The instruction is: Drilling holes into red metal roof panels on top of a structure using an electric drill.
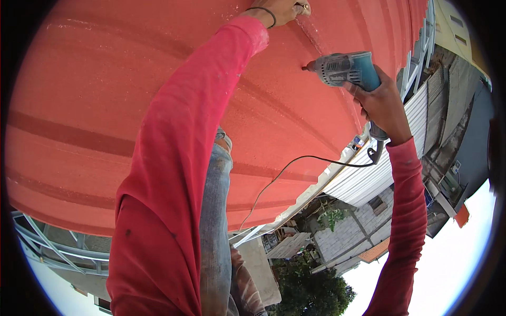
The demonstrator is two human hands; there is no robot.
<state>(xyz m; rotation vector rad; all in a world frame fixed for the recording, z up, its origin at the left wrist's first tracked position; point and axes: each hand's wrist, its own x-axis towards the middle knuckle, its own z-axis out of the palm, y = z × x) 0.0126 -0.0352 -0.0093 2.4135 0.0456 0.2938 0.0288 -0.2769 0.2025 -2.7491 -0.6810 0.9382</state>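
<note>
In the head view, my right hand (387,108) is wrapped round the handle of a teal and grey corded screwdriver drill (350,69). Its nose points left, with the tip at or just above a red ribbed metal roof sheet (274,100); I cannot tell whether they touch. My left hand (287,10) is at the top edge, close over the sheet, with a dark band round the wrist. Its fingers are curled together, partly cut off by the frame, and whatever they may hold is too small to make out.
A black power cord (295,159) runs from the drill across the sheet toward the lower edge. My jeans-clad leg (215,226) is on the roof. Beyond the roof edge (311,196) lie a drop, white corrugated roofing (363,179), block walls and a tree (311,287). Metal framing (58,245) shows at left.
</note>
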